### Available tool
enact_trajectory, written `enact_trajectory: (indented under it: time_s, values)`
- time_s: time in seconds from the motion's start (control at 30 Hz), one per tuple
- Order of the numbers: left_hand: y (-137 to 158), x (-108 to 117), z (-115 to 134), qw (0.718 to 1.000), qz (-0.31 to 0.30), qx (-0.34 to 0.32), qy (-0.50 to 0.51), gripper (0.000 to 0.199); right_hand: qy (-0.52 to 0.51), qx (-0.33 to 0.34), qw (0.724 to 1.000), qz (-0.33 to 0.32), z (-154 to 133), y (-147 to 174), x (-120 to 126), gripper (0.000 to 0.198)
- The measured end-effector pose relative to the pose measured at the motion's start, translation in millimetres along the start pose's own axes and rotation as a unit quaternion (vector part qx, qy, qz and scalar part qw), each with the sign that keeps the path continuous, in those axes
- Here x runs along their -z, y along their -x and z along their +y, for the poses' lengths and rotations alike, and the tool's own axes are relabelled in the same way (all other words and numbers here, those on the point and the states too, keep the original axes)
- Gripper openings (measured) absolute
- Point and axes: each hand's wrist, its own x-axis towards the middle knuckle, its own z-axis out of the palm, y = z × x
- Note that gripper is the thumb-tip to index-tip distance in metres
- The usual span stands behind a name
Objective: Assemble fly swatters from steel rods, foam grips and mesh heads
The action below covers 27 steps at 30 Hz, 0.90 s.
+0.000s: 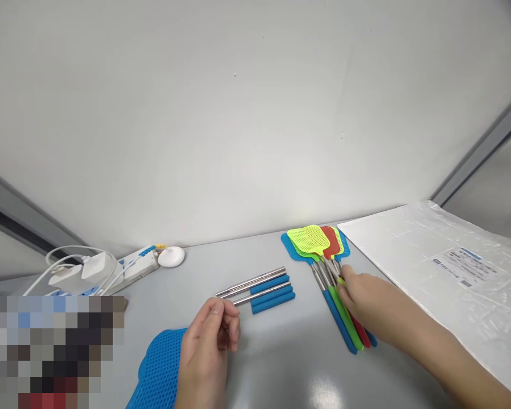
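Several fly swatters lie in a fanned pile on the grey table, with blue, red and yellow-green heads, metal shafts and coloured handles. Over this pile, my right hand is closed around a yellow-green fly swatter. My left hand has its fingers curled in and thumb pressed to them; whether something is pinched there I cannot make out. Close to its fingertips is the end of a metal rod. More metal rods lie beside and across several blue handles. A blue perforated swatter head lies left of my left hand, partly hidden by it.
A power strip with white plugs and cables sits at the back left, beside a round white object. At right lies a large white plastic-wrapped package with a label. A pale wall stands behind the table.
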Motion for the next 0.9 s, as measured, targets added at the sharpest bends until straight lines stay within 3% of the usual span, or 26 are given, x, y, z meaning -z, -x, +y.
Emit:
enact_trajectory:
  time_s: [0.13, 0.43, 0.67, 0.9]
  values:
    - [-1, 3, -2, 1.000, -0.004, -0.004, -0.009, 0.030, 0.060, -0.003, 0.998, 0.005, -8, -2, -1, 0.023]
    - [-2, 2, -1, 1.000, 0.000, -0.009, -0.009, 0.029, 0.029, 0.004, 0.999, 0.034, -6, -7, -14, 0.025]
    - [-1, 4, -1, 1.000, -0.002, -0.015, -0.020, 0.031, 0.062, 0.011, 0.998, 0.027, -5, -7, -13, 0.026]
    - [-2, 4, -2, 0.999, 0.000, -0.020, -0.035, 0.034, 0.072, 0.002, 0.997, 0.017, 0, -11, -20, 0.039]
